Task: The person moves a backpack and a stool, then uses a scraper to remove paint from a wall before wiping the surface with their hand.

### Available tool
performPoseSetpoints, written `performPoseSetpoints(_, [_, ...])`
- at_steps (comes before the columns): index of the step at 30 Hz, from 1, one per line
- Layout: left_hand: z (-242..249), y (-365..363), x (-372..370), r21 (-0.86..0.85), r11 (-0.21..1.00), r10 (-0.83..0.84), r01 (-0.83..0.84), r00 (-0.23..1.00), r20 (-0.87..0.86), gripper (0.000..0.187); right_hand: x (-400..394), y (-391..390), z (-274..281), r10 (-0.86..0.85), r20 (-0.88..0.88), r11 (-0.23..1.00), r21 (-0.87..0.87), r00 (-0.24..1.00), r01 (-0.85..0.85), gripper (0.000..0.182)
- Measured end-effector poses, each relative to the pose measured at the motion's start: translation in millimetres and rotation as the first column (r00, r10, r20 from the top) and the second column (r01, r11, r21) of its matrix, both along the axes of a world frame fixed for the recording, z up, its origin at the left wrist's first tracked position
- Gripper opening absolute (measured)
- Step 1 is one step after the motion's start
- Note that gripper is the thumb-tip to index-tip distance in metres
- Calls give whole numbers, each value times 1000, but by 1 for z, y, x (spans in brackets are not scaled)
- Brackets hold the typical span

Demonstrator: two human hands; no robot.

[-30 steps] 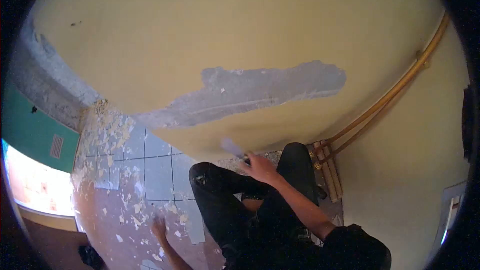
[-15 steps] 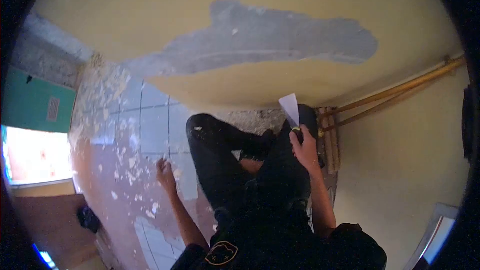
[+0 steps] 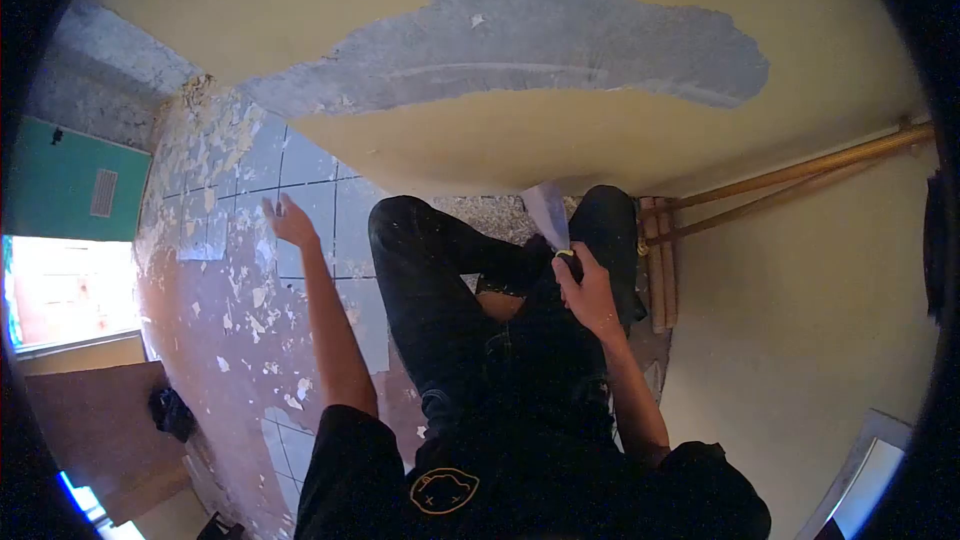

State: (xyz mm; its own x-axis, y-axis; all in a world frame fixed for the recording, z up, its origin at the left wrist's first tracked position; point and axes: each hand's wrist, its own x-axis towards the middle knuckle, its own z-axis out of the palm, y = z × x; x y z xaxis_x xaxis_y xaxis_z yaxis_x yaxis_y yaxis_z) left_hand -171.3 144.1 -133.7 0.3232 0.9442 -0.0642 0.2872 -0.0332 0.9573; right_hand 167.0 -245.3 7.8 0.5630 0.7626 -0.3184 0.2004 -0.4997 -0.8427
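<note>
Putty knife sits near the middle of the frame, between the bent knees, blade pointing up; the right hand is closed around its dark handle; the left hand, left of the middle, has its fingers loosely spread over the floor tiles, and I see nothing in it; across the top, the yellow wall has a big bare gray patch with bumpy edges; paint flakes lie all over the floor at the left.

This looks like the scraping step, with the blade away from the patch just now; more scraping would call for lifting the blade to the patch's edge and pushing it flat under the yellow paint.
</note>
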Motion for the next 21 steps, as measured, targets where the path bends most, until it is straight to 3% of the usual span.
performPoseSetpoints(2, [71,-17,25,-18,980,190,-197,913,360,40,7,-9,-11,-62,129,993,106,990,48,38])
performPoseSetpoints(3, [73,-27,36,-10,980,-196,198,973,122,40,9,-11,-8,-62,127,993,111,990,48,38])
performPoseSetpoints(4, [60,-49,53,-246,872,-345,424,887,307,38,11,-11,-1,-120,0,990,72,993,120,38])
performPoseSetpoints(5, [51,-47,51,-243,871,-348,426,887,304,38,10,-12,1,-182,-124,982,19,975,186,38])
performPoseSetpoints(7, [29,-49,46,-74,997,-49,39,988,-143,38,8,-14,1,-183,-122,979,67,975,193,36])
performPoseSetpoints(8, [17,-51,46,72,989,148,-131,933,-328,38,8,-15,4,-161,-141,982,76,977,173,33])
performPoseSetpoints(10, [30,-55,62,429,839,537,-335,641,-549,37,7,-15,11,-151,-154,982,92,976,167,30])
performPoseSetpoints(11, [57,-60,62,618,521,774,-589,632,-50,34,5,-16,16,-157,-146,981,95,977,172,28])
performPoseSetpoints(12, [70,-58,59,398,481,783,-781,587,205,32,3,-18,19,-160,-139,980,98,977,174,26])
performPoseSetpoints(14, [109,-93,79,189,675,634,-713,692,345,30,1,-20,2,-194,-172,972,98,966,213,26])
performPoseSetpoints(16, [119,-129,95,302,814,414,-496,860,298,30,-1,-15,1,-233,-234,964,76,944,257,24])
performPoseSetpoints(18, [105,-154,103,240,887,327,-394,904,275,29,-2,-8,0,-186,-303,948,194,935,252,21])
performPoseSetpoints(20, [129,-182,132,17,919,364,-393,866,342,24,-4,3,15,-164,-351,933,249,922,261,20])
performPoseSetpoints(21, [135,-186,145,23,923,352,-385,866,355,24,0,12,24,-121,-415,907,323,902,270,21])
